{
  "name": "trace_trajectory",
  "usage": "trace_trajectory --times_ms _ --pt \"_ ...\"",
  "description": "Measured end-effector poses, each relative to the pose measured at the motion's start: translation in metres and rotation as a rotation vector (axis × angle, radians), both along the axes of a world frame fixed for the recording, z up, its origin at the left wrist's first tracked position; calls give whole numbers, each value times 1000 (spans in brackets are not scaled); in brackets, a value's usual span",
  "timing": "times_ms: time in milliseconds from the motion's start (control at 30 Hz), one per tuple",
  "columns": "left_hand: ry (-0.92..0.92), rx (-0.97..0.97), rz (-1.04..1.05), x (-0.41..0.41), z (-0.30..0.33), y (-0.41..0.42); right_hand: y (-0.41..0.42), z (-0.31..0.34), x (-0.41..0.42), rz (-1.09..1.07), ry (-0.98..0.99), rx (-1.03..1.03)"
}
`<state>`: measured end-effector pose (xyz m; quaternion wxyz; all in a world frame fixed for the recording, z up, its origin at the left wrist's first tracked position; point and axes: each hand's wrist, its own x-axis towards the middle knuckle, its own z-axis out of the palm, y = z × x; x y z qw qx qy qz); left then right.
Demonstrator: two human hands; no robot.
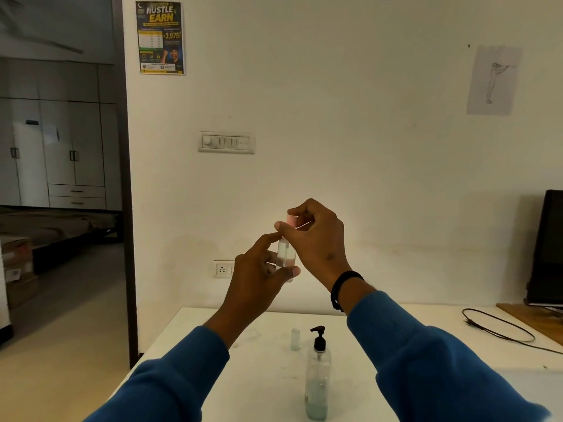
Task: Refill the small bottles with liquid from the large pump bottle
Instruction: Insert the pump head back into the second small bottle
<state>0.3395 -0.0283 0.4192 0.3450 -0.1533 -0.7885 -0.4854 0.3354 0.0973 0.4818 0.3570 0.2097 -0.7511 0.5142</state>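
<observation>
- Head view has me holding a small clear plastic bottle with a pink cap [286, 254] upright in the air, above the far edge of the white table [243, 385].
- My left hand [259, 278] grips the lower body of that small bottle, thumb across its near side, forefinger stretched up towards the neck.
- My right hand [316, 239] pinches the pink cap between thumb and curled fingers; a black band sits on that wrist.
- A thin tube runs down inside the small bottle; its liquid level I cannot tell.
- On the table near me stands a tall clear pump bottle with a black pump head [317, 379], a little pale liquid at its bottom.
- Just left and farther off stands a second small clear bottle [295, 339].
- A poster [160, 38] on the far wall reads "HUSTLE EARN" and "3,975!".
</observation>
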Motion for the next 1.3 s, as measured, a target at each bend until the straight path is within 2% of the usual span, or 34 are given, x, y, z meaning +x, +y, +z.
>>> trace_trajectory --times_ms 333,600,900,1167,1300 --pt "-13 58 -35 1 -3 -3 -7 -5 -1 16 -6 -8" --pt "6 43 -33 -1 -5 -6 -9 -10 2 41 -7 -36" --pt "11 34 -20 -1 -9 -4 -13 -12 -1 -39 -10 -16" --pt "17 35 -22 1 -10 -4 -11 -14 -1 26 -46 -19" --pt "33 4 -4 3 -9 0 -13 -12 -1 -24 -33 -3"
